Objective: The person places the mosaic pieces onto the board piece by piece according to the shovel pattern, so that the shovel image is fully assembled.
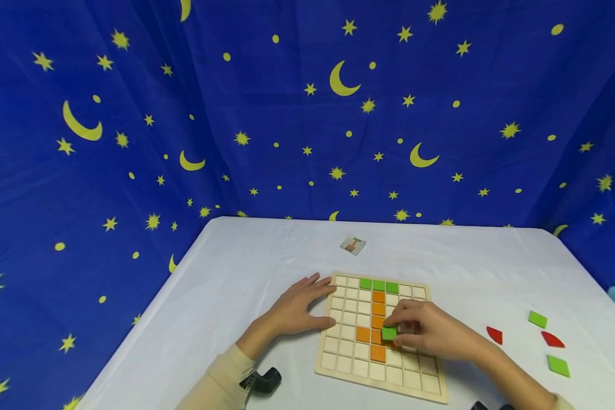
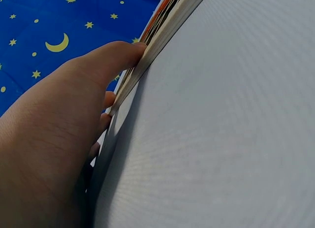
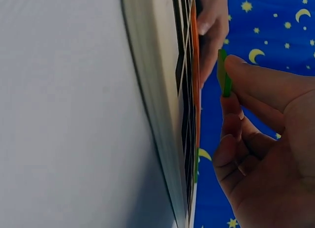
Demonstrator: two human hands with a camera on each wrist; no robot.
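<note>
A wooden grid board (image 1: 411,380) lies on the white table. Thumb and fingers of my right hand (image 1: 425,329) pinch a green square tile (image 1: 388,333) over the middle of the grid; in the right wrist view the tile (image 3: 224,74) stands off from the board's face. Orange square tiles (image 1: 378,353) form a column with one more to its left. Across the top row sit three green tiles (image 1: 378,285). My left hand (image 1: 299,307) rests at the board's left side, fingers extended, with the thumb (image 2: 129,51) against the edge.
On the right of the table lie two loose green squares (image 1: 558,365) and two red rounded-edge pieces (image 1: 552,340). A small card (image 1: 353,245) with a grid picture is behind the board. Blue star-patterned cloth (image 1: 287,114) hangs around the table.
</note>
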